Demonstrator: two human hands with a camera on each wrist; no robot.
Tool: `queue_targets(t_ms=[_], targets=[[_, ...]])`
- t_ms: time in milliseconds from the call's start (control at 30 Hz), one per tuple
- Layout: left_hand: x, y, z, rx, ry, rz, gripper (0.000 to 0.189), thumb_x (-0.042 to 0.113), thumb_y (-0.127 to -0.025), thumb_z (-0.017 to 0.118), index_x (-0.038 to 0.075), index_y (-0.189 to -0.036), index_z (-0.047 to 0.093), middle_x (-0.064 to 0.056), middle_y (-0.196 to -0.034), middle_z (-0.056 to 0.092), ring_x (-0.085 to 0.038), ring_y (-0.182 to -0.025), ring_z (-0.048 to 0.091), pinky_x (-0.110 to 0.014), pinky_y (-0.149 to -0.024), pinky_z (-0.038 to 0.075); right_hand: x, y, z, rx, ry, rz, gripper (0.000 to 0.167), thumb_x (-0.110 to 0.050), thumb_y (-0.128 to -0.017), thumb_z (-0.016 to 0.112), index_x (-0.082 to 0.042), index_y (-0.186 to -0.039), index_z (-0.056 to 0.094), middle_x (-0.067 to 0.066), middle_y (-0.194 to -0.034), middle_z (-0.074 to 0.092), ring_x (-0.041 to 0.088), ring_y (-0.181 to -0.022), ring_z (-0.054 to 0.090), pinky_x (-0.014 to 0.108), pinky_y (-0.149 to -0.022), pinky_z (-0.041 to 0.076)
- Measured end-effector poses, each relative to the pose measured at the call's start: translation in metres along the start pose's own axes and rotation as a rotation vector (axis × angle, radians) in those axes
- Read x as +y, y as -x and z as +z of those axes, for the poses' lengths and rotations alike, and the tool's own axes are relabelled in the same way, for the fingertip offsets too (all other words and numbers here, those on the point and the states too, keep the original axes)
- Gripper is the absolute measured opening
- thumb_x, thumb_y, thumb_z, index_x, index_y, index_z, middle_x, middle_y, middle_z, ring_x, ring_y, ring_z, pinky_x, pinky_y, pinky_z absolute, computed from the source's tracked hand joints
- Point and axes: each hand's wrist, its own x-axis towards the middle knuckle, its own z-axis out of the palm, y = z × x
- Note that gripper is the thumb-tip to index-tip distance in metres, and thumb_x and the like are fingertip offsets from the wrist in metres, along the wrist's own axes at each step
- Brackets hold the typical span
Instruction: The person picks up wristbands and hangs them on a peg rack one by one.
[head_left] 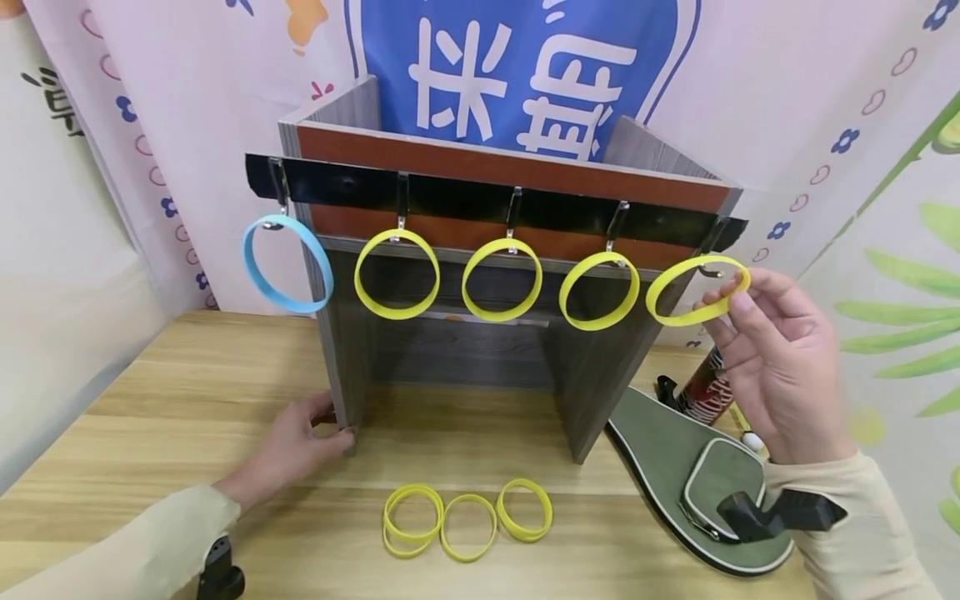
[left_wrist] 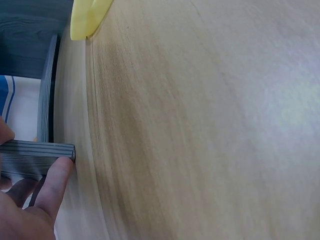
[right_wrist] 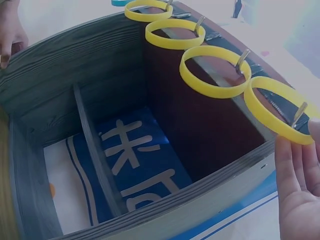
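My right hand (head_left: 783, 358) pinches a yellow silicone wristband (head_left: 678, 320) between thumb and fingers at the rightmost hook (head_left: 711, 272). In the right wrist view that hook stands within the loop of this wristband (right_wrist: 265, 118). Down at the left, my left hand (head_left: 303, 437) grips the lower edge of the grey wooden stand (head_left: 347, 350), thumb and fingers on either side of the panel (left_wrist: 37, 159). A black strip (head_left: 457, 193) with several hooks crosses the stand's top. From its other hooks hang a blue wristband (head_left: 296, 305) and 3 yellow ones.
Several yellow wristbands (head_left: 468, 558) lie on the wooden table (head_left: 300, 542) before the stand. To the right are a green racket case (head_left: 652, 433), a dark red can (head_left: 707, 392) and a small white ball (head_left: 752, 442). A printed curtain (head_left: 210, 125) hangs behind.
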Motion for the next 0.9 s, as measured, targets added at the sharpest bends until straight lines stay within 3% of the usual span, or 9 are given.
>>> queue_targets(t_ms=[167,267,600,900], targets=[[0.000,0.001,0.001,0.003,0.000,-0.005,0.059,0.011,-0.091,0.073,-0.008,-0.144,0.056,-0.026,-0.129,0.072,-0.033,-0.113,0.070,-0.027,-0.084,0.057,0.007,0.003,-0.005,0.043,0.067,0.011,0.026,0.017,-0.103,0.042,0.010,-0.112,0.066,0.016,-0.105,0.074,0.025,-0.098,0.074,0.032,-0.090,0.062],[0.000,0.002,0.001,0.007,-0.003,-0.005,0.059,0.011,-0.091,0.073,-0.008,-0.144,0.055,-0.026,-0.130,0.071,-0.034,-0.113,0.070,-0.026,-0.083,0.057,0.011,0.006,-0.011,0.030,0.048,0.035,0.027,0.017,-0.103,0.041,0.011,-0.114,0.065,0.016,-0.107,0.074,0.026,-0.100,0.073,0.032,-0.090,0.061],[-0.001,0.001,0.001,0.003,-0.003,-0.011,0.061,0.011,-0.092,0.073,-0.008,-0.146,0.053,-0.027,-0.132,0.070,-0.037,-0.116,0.070,-0.033,-0.086,0.059,0.018,0.016,-0.017,0.017,0.156,0.070,0.030,0.016,-0.103,0.043,0.009,-0.123,0.064,0.016,-0.111,0.075,0.022,-0.104,0.073,0.032,-0.092,0.062],[-0.001,0.002,0.001,-0.006,-0.010,-0.032,0.062,0.012,-0.092,0.073,-0.006,-0.148,0.052,-0.026,-0.133,0.069,-0.035,-0.117,0.069,-0.035,-0.087,0.059,0.019,0.020,-0.017,0.053,0.217,0.115,0.030,0.015,-0.102,0.046,0.010,-0.125,0.065,0.015,-0.115,0.076,0.022,-0.104,0.075,0.032,-0.093,0.062]])
